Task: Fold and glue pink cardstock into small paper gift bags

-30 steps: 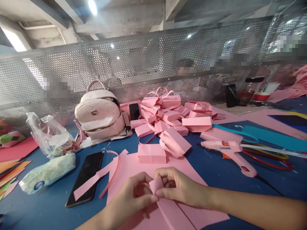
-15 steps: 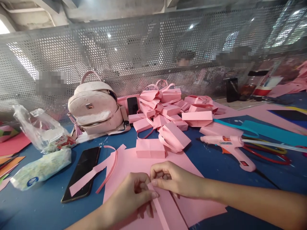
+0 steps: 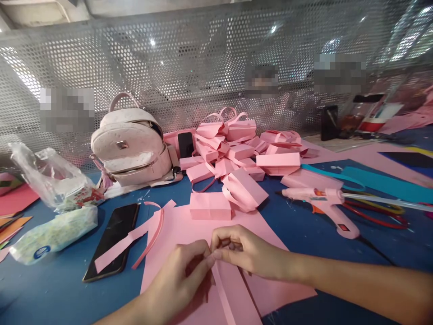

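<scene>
My left hand [image 3: 189, 271] and my right hand [image 3: 241, 250] meet fingertip to fingertip, both pinched at the far end of a pink paper strip [image 3: 226, 295]. A narrow fold runs along the strip's length, and its near end leaves the bottom of the view. Under my hands lies a larger sheet of pink paper [image 3: 280, 289]. Just beyond them sits a folded pink paper box [image 3: 210, 206], with a pink paper box with a handle [image 3: 248, 192] beside it. My fingers partly hide the strip's far end.
A pile of pink paper bags [image 3: 233, 144] stands behind. To the right lies a pink glue gun [image 3: 324, 203] with its cord. On the left are a phone [image 3: 117, 234], a tissue pack [image 3: 56, 232], a plastic bag [image 3: 54, 180] and a backpack [image 3: 131, 144]. A perforated metal screen [image 3: 203, 67] closes the back.
My left fingers have slid up to the far end of the strip and now touch my right fingertips. My right hand stays almost in place. The view has shifted slightly.
</scene>
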Demonstrator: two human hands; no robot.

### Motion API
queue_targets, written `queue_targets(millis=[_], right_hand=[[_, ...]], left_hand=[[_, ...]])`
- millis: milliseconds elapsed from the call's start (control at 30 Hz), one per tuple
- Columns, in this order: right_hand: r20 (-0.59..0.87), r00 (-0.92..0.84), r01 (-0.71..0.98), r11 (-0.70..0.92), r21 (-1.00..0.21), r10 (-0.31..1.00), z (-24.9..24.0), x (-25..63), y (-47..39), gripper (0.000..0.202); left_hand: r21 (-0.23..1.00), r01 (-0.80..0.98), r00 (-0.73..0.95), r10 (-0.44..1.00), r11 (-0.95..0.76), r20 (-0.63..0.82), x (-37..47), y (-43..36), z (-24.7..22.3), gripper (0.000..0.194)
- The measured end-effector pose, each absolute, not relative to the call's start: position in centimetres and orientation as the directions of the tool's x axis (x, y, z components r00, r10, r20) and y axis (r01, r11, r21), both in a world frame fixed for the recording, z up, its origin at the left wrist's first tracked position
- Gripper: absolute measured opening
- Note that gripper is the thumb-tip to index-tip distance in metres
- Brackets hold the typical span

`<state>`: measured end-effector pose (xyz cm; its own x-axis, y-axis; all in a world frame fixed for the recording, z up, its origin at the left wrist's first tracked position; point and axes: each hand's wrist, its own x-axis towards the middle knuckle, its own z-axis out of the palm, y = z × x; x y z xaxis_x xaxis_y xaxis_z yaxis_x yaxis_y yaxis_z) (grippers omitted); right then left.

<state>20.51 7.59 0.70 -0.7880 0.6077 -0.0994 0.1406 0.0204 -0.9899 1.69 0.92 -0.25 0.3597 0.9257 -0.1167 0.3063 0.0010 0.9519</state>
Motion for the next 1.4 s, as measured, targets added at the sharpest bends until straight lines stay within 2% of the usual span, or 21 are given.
queue_targets(millis=[167, 300, 400, 467, 567, 1000, 1200, 1400], right_hand=[[-0.074, -0.78, 0.095, 0.0, -0.995, 0.622, 1.0, 20.4, 7.4, 0.027], [-0.16, -0.761, 0.185, -0.026, -0.982, 0.629, 0.9, 20.7, 7.4, 0.026], [-0.205, -0.754, 0.236, -0.034, -0.971, 0.624, 0.6, 20.9, 7.7, 0.03], [-0.207, -0.77, 0.226, -0.045, -0.973, 0.604, 0.4, 21.1, 7.9, 0.033], [-0.208, -0.784, 0.215, -0.058, -0.975, 0.585, 0.3, 21.1, 8.1, 0.037], [-0.218, -0.748, 0.207, -0.091, -0.974, 0.627, 0.3, 21.1, 7.9, 0.043], [-0.221, -0.718, 0.221, -0.085, -0.972, 0.66, 0.4, 20.9, 7.7, 0.043], [-0.219, -0.717, 0.202, -0.103, -0.974, 0.662, 0.4, 20.9, 7.6, 0.045]], left_hand=[[0.856, 0.468, 0.356, 0.933, -0.218, 0.043, 1.2, 0.9, -0.7, 0.038], [0.816, 0.504, 0.364, 0.926, -0.283, 0.096, 0.9, 0.9, -0.5, 0.033], [0.87, 0.466, 0.29, 0.957, -0.163, 0.024, 1.0, 1.1, 0.0, 0.034], [0.933, 0.359, 0.252, 0.965, -0.024, -0.073, 1.1, 1.4, 0.4, 0.037], [0.974, 0.203, 0.292, 0.943, 0.104, -0.162, 1.2, 1.7, 0.5, 0.039], [0.989, 0.075, 0.276, 0.951, 0.125, -0.141, 1.1, 1.8, -0.5, 0.04], [0.974, 0.121, 0.285, 0.933, 0.193, -0.22, 1.0, 2.1, -0.8, 0.034], [0.975, 0.059, 0.307, 0.925, 0.215, -0.223, 1.0, 2.3, -0.8, 0.042]])
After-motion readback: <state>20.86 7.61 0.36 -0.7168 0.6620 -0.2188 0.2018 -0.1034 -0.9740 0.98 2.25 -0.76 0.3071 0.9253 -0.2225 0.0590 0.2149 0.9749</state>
